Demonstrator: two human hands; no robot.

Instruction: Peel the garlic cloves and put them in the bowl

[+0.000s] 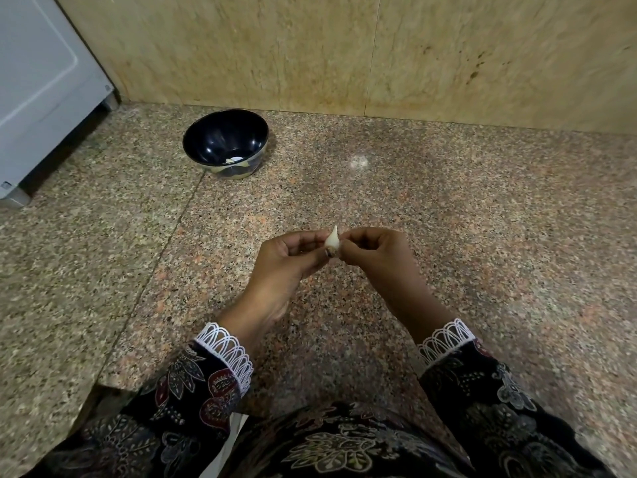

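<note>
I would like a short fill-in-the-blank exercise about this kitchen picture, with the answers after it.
1. Both hands, the left hand and the right hand, hold one garlic ____ between the fingertips.
2. The bowl stands on the counter, and its inside is ____ in colour.
3. The bowl stands nearer to the person's ____ hand.
4. The sleeve cuffs are trimmed with white ____.

Answers: clove; black; left; lace
</note>
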